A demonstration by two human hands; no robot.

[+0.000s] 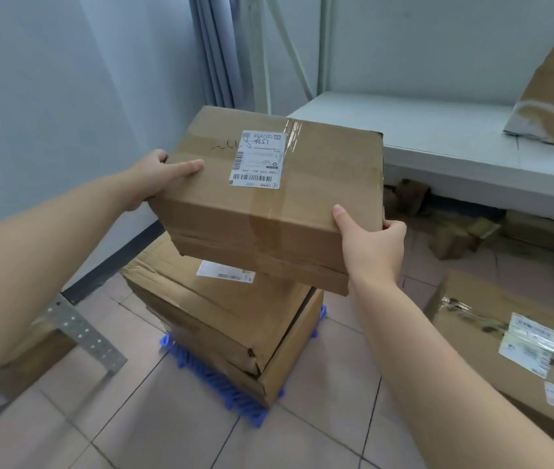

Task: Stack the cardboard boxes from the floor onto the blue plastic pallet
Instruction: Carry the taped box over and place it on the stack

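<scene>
I hold a taped cardboard box (316,184) with a white shipping label in the air, tilted, above the stack. My left hand (164,174) grips its left edge with the thumb on top. My right hand (373,242) grips its near right corner. Below it, two larger cardboard boxes (221,313) sit stacked on the blue plastic pallet (214,387), the upper one crushed at its near corner. The held box hides the stack's far part.
Another labelled cardboard box (512,350) lies on the tiled floor at the right. A white shelf (438,137) at the back right carries a tilted box (553,96), with small boxes under it. A perforated metal bracket (83,333) and wall stand at the left.
</scene>
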